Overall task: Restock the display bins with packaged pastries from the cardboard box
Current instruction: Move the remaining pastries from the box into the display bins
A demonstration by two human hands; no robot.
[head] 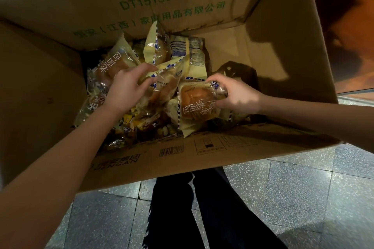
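Pastry packet [197,105] — gripped by right hand [235,95] — left hand [126,89] seemingly touching another.

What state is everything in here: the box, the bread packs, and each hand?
Cardboard box: open, flaps up, partly filled.
Bread packs: sealed, piled loosely in the box.
Left hand: fingers spread on the pile, not clearly gripping.
Right hand: closed on one bun pack.

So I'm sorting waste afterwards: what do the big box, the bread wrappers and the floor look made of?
The box looks like plain brown cardboard, matte, with creased flaps and green print. The wrappers, like the one in the right hand grip, look like thin glossy plastic film: crinkled, shiny, partly see-through to the bun. The floor seems to be speckled polished stone or terrazzo tile, with visible joints.
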